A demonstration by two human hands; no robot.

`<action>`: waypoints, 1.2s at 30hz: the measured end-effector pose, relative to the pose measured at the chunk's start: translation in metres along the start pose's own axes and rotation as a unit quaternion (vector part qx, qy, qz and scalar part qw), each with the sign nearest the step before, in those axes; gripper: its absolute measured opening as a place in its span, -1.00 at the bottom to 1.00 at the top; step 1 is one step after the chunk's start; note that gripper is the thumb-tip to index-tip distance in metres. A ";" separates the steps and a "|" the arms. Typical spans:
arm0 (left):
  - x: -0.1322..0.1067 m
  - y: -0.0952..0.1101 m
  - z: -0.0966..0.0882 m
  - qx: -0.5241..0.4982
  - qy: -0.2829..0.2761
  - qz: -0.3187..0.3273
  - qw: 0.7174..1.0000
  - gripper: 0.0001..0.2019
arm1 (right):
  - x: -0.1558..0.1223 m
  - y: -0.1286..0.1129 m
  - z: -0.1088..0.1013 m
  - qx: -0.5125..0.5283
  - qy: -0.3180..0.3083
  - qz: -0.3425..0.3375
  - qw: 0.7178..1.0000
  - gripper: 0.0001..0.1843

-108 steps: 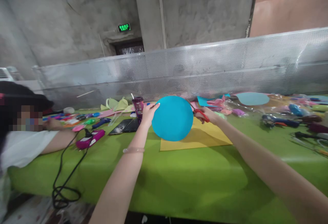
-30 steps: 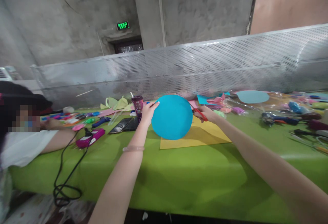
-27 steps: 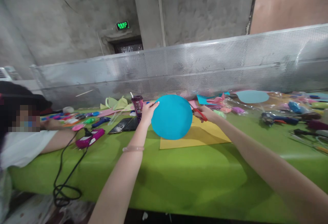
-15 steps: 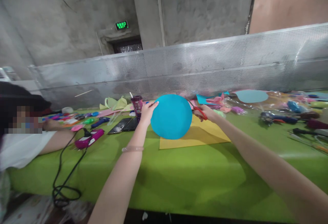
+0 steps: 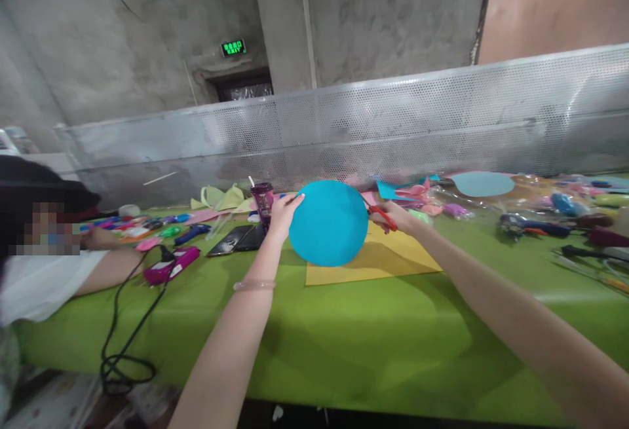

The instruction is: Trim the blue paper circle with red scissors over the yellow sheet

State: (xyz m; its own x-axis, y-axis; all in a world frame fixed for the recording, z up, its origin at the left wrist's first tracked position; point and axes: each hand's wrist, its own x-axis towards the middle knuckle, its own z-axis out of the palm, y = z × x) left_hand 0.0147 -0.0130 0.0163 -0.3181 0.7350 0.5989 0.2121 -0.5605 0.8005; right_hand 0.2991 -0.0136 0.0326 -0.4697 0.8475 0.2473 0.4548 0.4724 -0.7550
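Observation:
A round sheet of bright blue craft paper (image 5: pixel 328 224) is held up over the table, its face toward me. My left hand (image 5: pixel 285 211) pinches its upper left edge between thumb and fingers. On the other side, my right hand (image 5: pixel 399 217) is closed around the red handles of a pair of scissors (image 5: pixel 384 215). The scissors' blades lie at the disc's right edge; how far apart they are I cannot tell. Below the disc, a yellow sheet (image 5: pixel 373 264) lies on the green table cover, partly hidden by it.
A purple tumbler with a straw (image 5: pixel 263 201) and a dark phone-like slab (image 5: pixel 236 240) stand left of my left hand. A pink power strip (image 5: pixel 171 265) with a black cord lies farther left, near another person's arm (image 5: pixel 111 270). Glue guns (image 5: pixel 533 227), wrapped bundles and a pale blue disc (image 5: pixel 482 183) lie right.
Almost nothing differs. The red scissors and my right hand have shifted very slightly at the disc's right edge; the left hand and the blue disc stay in place.

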 end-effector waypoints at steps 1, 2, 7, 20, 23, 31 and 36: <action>0.000 0.000 0.000 0.000 -0.001 0.000 1.000 -0.60 | 0.000 0.001 0.000 -0.003 0.002 -0.001 1.000 -0.83; 0.000 0.000 0.000 0.000 -0.001 0.001 1.000 -0.60 | 0.001 0.001 0.000 -0.006 0.003 -0.001 1.000 -0.83; -0.001 0.001 -0.001 -0.003 -0.003 -0.001 1.000 -0.59 | 0.001 0.003 0.000 -0.021 0.012 -0.010 1.000 -0.80; -0.001 0.002 0.000 0.009 0.021 -0.006 1.000 -0.62 | 0.000 -0.003 0.000 0.065 0.035 -0.011 0.997 -0.71; 0.000 0.000 -0.001 0.009 0.021 -0.005 1.000 -0.61 | 0.001 -0.001 0.001 0.061 0.029 -0.008 0.998 -0.80; 0.001 -0.002 -0.001 0.011 0.032 0.000 0.999 -0.61 | 0.001 0.001 0.003 0.032 0.023 -0.003 0.999 -0.86; 0.000 -0.001 -0.001 0.017 0.035 -0.003 0.999 -0.61 | 0.002 0.004 0.004 0.029 0.022 -0.006 0.999 -0.85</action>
State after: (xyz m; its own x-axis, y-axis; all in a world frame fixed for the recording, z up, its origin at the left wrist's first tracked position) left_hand 0.0137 -0.0126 0.0158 -0.3825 0.7099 0.5915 0.2406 -0.5415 0.8055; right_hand 0.2972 -0.0103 0.0278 -0.4411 0.8522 0.2815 0.4039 0.4686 -0.7857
